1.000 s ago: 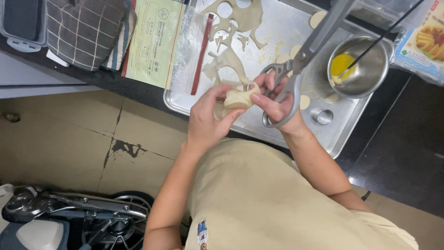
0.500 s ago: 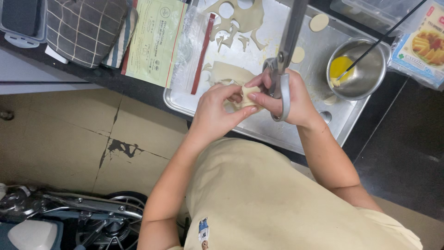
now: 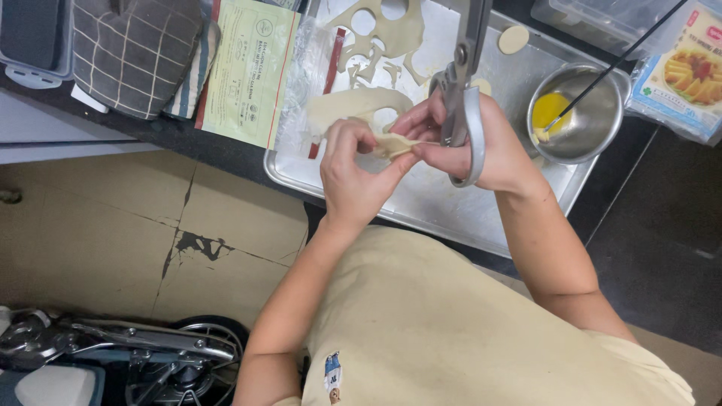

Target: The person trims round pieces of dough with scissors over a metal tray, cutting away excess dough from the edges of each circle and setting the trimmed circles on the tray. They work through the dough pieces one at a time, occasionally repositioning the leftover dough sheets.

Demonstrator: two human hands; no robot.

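A small folded piece of pale dough [image 3: 392, 144] is pinched between my left hand [image 3: 353, 177] and the fingertips of my right hand [image 3: 466, 143], just above a metal baking tray [image 3: 444, 214]. Metal scissors [image 3: 465, 90] hang from my right hand by one loop, blades pointing up and away. Further back on the tray lies a rolled dough sheet [image 3: 376, 37] with round holes cut out of it, on clear plastic wrap.
A small steel bowl [image 3: 583, 113] of yellow egg wash with a thin black-handled brush stands at the tray's right end. A round dough disc [image 3: 514, 39] lies beyond. A checked oven mitt [image 3: 135, 53], a green paper sheet [image 3: 248, 68] and a food packet [image 3: 688, 71] lie on the dark counter.
Both hands with the dough piece have stayed over the tray's front. The scissors swung from slanting right to pointing nearly straight up. The view shifted slightly.
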